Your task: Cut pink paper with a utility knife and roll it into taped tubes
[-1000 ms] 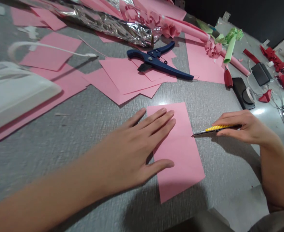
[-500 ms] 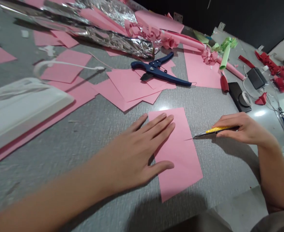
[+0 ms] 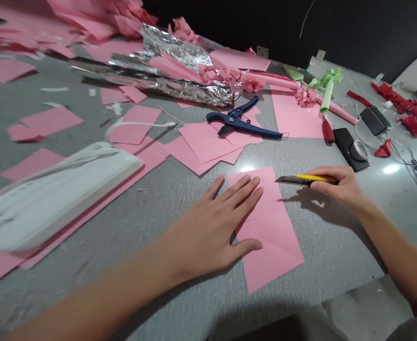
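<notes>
Splayed left hand (image 3: 215, 232) on pink sheet (image 3: 276, 239); right hand (image 3: 345, 187), at its two o'clock, gripping cutter (image 3: 294, 180). Sheet likely light, creasable; best held by edges.

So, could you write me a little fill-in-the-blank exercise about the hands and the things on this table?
The left hand lies on a ____ sheet of paper.
The knife in the right hand is black and ____.
Its blade points toward the person's ____ side.
The cutting tool lying partly on other sheets has dark ____ handles.

Missing words: pink; yellow; left; blue.
</notes>
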Available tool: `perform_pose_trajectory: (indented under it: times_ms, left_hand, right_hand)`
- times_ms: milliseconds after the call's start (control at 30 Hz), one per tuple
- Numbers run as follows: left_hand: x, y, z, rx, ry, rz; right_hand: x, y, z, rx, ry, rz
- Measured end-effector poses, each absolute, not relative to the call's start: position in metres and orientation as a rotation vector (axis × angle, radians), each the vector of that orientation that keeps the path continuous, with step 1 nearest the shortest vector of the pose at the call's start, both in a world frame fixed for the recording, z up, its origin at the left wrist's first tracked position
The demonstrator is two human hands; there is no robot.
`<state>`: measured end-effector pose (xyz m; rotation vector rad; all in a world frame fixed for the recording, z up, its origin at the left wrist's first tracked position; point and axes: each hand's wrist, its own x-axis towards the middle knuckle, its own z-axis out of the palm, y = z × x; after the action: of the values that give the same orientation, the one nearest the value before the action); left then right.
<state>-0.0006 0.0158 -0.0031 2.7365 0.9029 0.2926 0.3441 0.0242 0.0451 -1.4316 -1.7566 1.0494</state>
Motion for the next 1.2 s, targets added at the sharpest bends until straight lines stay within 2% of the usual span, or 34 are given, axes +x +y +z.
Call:
perform_pose_trajectory:
  times_ms: [167,600,767,933,1200]
  left_hand:
    - [0.0,0.016,-0.001,2.745,0.913,0.23]
    - [0.01,0.015,0.007,2.73,0.814,0.325]
    - [0.012,0.017,0.01,2.65,0.923,0.541]
    - [0.011,0.022,0.013,2.557,1.012,0.825]
    - [0.011,0.017,0.029,1.954,1.127,1.239]
  right_hand:
    - [0.331,0.026,0.028,-1.422,-1.568,1.174]
    - [0.289,0.003,0.036,-1.18,-1.157,1.595]
    - [0.267,-0.005,0.039,-1.192,-1.101,1.587]
    - [0.234,-0.006,0.032,-1.023,-1.051,1.691]
    - [0.219,-0.003,0.021,-0.984,-1.072,1.812]
